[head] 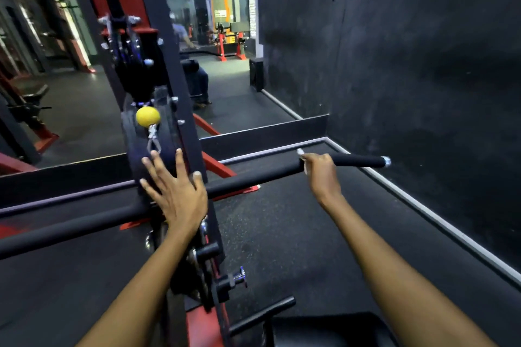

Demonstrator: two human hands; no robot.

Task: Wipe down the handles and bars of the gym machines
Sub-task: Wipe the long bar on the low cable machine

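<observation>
Right hand (pixel 320 170) grips a white cloth (pixel 301 153) around the bar (pixel 253 177); left hand (pixel 176 191) splayed flat.

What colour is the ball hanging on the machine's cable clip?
Yellow. The ball shows best in the head view, just above the left hand.
</observation>
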